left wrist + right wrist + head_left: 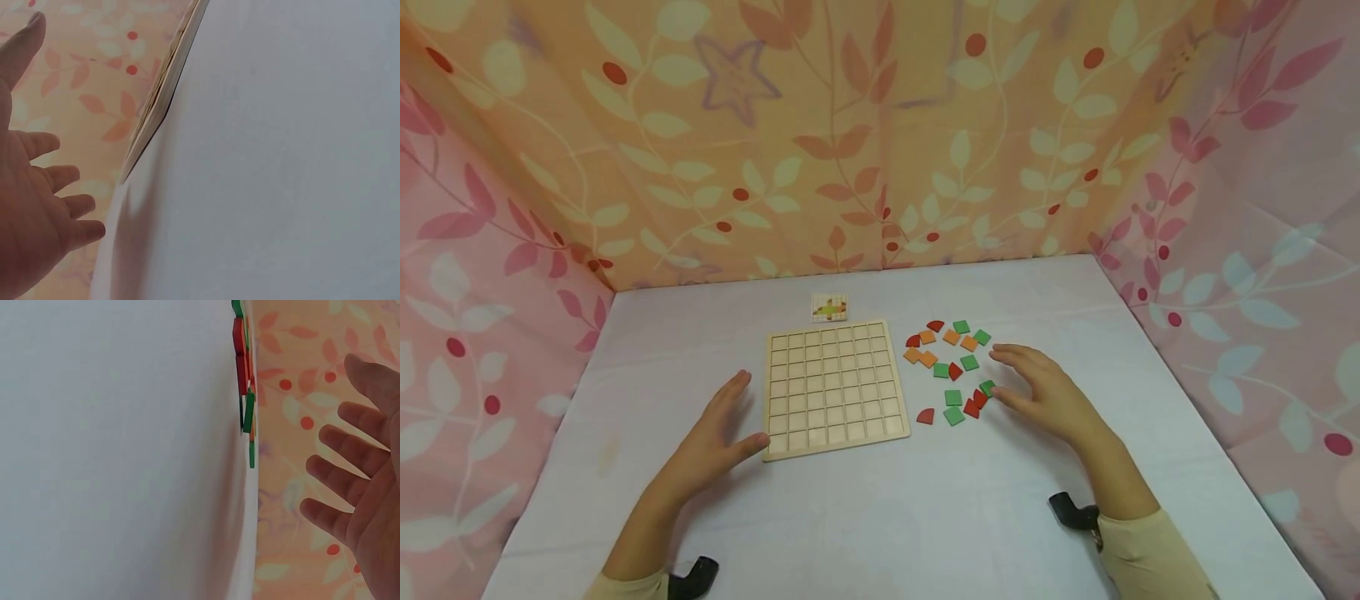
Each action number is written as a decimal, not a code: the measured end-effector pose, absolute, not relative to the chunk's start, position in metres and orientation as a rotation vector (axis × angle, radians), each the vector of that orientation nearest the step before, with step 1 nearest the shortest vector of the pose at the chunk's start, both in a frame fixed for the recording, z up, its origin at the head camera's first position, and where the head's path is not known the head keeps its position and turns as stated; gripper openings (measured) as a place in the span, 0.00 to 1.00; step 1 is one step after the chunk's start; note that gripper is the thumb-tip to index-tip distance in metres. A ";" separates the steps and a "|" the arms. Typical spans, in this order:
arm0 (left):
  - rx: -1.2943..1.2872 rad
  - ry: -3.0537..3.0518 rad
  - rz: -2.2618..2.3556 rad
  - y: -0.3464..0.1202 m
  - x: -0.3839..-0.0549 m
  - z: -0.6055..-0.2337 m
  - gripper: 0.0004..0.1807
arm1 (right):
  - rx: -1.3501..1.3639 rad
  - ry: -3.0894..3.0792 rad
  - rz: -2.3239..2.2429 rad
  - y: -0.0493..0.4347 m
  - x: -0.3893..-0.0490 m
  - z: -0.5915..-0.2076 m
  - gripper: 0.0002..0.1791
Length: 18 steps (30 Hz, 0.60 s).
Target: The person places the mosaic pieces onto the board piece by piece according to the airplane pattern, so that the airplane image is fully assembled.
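Note:
A square wooden grid board (835,387) lies on the white table in the head view. To its left is my left hand (711,446), fingers spread and nothing held; the thumb tip is close to the board's near left corner, and I cannot tell if they touch. Right of the board lie several loose flat pieces: green squares (953,398), orange squares (951,337) and red quarter-round pieces (926,416). My right hand (1048,396) is at the right side of these pieces with its fingers extended and nothing in them. The right wrist view shows its palm (381,512) with the fingers apart.
A small picture card (830,307) with a coloured grid pattern lies just behind the board. Patterned cloth (880,150) hangs at the back and both sides of the white table (850,517). Each wrist carries a black device (1073,512).

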State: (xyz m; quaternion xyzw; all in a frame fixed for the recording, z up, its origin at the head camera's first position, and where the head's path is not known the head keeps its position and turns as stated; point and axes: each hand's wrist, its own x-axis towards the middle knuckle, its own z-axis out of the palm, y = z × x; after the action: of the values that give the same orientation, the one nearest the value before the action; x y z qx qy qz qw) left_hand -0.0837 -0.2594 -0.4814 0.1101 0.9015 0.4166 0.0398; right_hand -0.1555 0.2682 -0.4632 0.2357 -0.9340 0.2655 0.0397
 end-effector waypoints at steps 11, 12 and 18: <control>0.357 2.745 1.254 -0.255 -0.084 -0.499 0.59 | 0.690 -2.934 0.994 0.252 -0.163 -0.468 0.30; 0.360 2.746 1.254 -0.254 -0.084 -0.501 0.59 | 0.690 -2.936 1.014 0.251 -0.164 -0.469 0.30; 0.398 2.754 1.253 -0.256 -0.085 -0.507 0.61 | 0.711 -2.949 1.088 0.249 -0.167 -0.475 0.25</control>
State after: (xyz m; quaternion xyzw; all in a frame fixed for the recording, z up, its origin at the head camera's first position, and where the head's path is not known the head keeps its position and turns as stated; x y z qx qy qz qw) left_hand -0.0849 -0.2555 -0.5071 0.1304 0.9015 0.4103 0.0449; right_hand -0.1666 0.2492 -0.4745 0.2205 -0.9143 0.3373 -0.0403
